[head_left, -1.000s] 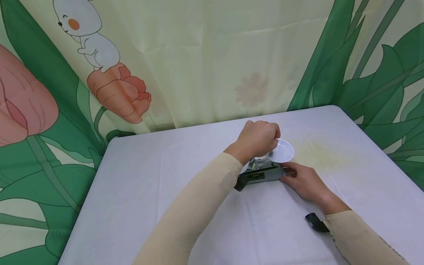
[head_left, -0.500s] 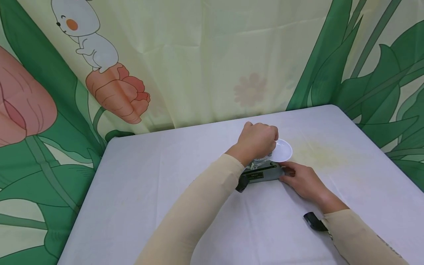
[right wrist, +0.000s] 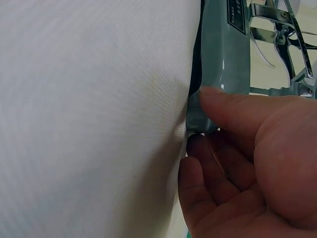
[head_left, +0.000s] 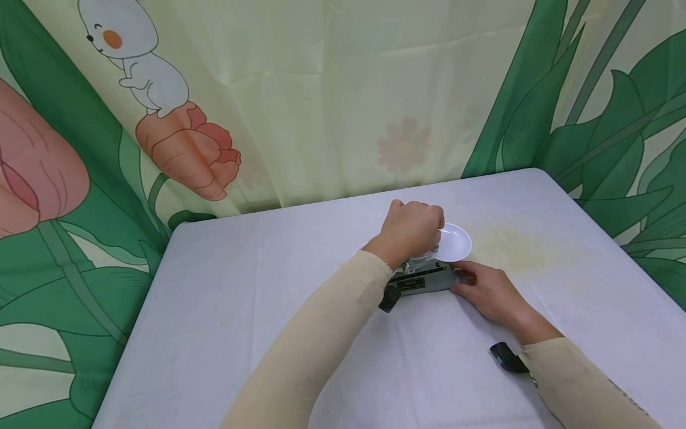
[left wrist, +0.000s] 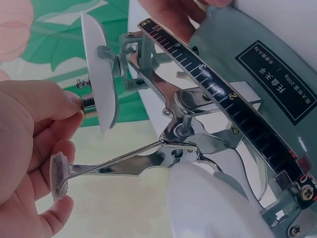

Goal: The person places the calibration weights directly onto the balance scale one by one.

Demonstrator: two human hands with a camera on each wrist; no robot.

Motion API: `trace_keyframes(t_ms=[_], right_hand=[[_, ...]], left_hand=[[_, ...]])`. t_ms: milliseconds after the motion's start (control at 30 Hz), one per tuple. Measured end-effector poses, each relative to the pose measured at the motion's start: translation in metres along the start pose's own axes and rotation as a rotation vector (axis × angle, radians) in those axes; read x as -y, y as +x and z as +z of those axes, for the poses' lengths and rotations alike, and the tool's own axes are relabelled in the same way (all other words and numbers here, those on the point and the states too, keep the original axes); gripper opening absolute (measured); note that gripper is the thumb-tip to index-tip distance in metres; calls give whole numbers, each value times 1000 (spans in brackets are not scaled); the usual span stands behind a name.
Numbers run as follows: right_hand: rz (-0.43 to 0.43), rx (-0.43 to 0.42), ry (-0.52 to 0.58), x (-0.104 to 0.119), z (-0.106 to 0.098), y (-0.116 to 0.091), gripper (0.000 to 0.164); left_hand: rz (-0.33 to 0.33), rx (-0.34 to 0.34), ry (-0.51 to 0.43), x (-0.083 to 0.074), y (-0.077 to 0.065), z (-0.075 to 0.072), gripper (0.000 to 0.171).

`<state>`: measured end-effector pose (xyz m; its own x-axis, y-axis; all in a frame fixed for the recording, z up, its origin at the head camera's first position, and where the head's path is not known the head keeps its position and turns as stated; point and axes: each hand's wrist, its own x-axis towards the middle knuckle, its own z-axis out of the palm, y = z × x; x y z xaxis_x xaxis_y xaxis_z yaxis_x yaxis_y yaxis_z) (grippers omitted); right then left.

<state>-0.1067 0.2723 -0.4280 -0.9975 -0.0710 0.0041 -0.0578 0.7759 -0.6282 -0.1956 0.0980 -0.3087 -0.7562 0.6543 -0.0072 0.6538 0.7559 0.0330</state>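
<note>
A green-grey pan balance (head_left: 426, 281) with a dark graduated beam (left wrist: 213, 79) stands on the table. My left hand (head_left: 411, 233) is over its right-hand white pan (head_left: 455, 243). In the left wrist view, thumb and forefinger pinch a small silver weight (left wrist: 89, 105) right at the pan's face. Another tiny metal piece (left wrist: 82, 84) sits beside it on the pan. The other pan (left wrist: 208, 203) is partly cut off at the bottom. My right hand (head_left: 489, 291) grips the right end of the balance's base, thumb on its front and fingers curled by the end.
A white cloth covers the table (head_left: 214, 322), with a pale yellow stain (head_left: 520, 250) to the right of the balance. Dark camera mounts show at both wrists. A printed curtain (head_left: 321, 107) hangs behind the table's back edge.
My left hand has shifted slightly left and lower over the right-hand pan. The right hand keeps its grip on the base's end, and the whole head view has drifted a little.
</note>
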Motion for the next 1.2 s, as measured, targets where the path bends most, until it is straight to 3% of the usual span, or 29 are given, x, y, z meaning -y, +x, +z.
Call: trace_keyframes(t_ms=[767, 1033, 1200], right_hand=[[10, 6, 5, -1, 1, 2, 49], [-8, -2, 4, -1, 2, 4, 49], [4, 2, 0, -1, 1, 3, 51]], left_hand=[[-32, 0, -50, 2, 1, 4, 23], [-33, -70, -168, 15, -9, -5, 20], [0, -105, -370, 30, -23, -8, 24]])
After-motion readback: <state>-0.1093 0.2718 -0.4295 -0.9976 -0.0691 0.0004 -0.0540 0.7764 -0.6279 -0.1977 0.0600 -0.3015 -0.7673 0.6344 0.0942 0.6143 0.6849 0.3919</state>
